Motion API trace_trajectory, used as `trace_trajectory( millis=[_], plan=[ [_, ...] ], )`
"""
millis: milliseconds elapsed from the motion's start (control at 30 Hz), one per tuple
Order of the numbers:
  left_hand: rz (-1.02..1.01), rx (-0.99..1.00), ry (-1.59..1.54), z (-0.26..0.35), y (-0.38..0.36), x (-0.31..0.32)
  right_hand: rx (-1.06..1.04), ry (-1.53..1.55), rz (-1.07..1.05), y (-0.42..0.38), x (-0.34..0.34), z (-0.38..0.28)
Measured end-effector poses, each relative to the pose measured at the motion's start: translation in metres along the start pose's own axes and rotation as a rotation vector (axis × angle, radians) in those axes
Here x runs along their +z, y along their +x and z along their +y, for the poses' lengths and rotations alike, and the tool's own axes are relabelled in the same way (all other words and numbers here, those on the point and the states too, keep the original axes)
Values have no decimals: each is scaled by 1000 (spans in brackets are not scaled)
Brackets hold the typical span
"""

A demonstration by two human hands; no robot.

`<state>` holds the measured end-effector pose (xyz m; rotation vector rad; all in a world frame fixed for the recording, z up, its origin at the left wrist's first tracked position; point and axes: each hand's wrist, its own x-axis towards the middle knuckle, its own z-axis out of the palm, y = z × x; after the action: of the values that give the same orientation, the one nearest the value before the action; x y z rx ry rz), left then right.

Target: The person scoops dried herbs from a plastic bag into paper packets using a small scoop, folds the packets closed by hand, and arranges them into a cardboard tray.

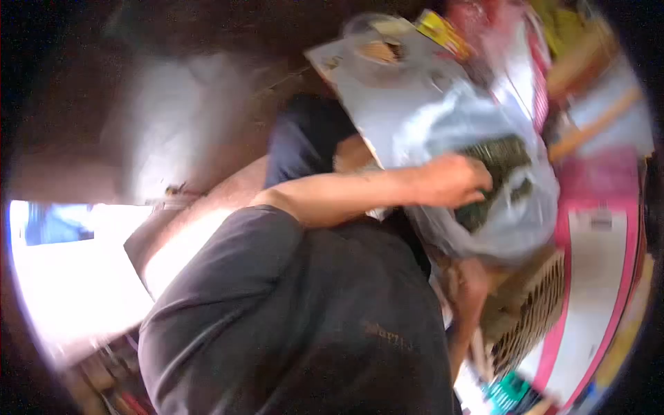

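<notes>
A thin, whitish see-through plastic bag (443, 124) lies open in front of me, with a dark green bundle (508, 152) inside, perhaps leaves; blur hides its exact kind. My left hand (453, 181) reaches over into the bag's opening, its fingers curled down against the green bundle. Below the bag's near edge is my right hand (472, 280), close against the plastic. Its fingers are smeared and partly hidden, so their grip does not show.
Beyond the bag, a pale board (373, 97) carries a clear round container (377, 45) and a yellow packet (443, 33). A perforated tan basket (532, 311) stands at right beside a pink-and-white panel (598, 277). Low down sits a green slotted item (508, 393).
</notes>
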<state>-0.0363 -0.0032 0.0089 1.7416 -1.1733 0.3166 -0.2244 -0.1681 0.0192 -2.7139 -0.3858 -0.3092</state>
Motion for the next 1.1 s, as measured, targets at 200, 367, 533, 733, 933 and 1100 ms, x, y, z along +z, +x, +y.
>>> trace_trajectory(
  millis=[200, 367, 533, 733, 933, 1100],
  plan=[
    [283, -216, 213, -41, -20, -110, -38, 369, -338, 56, 36, -46],
    [437, -514, 400, -92, -89, -156, -155, 465, -344, 116, 63, -59],
    [373, -553, 330, -89, -116, -143, -161, 517, -231, 171, 66, -59],
    [460, -538, 203, -90, -124, -164, -141, 547, -95, 222, 61, -64],
    [270, -570, 313, -75, -124, -169, -135, 567, -19, 250, 53, -58],
    [322, -532, 307, -77, -122, -165, -168, 586, 110, 281, 38, -57]
  ],
)
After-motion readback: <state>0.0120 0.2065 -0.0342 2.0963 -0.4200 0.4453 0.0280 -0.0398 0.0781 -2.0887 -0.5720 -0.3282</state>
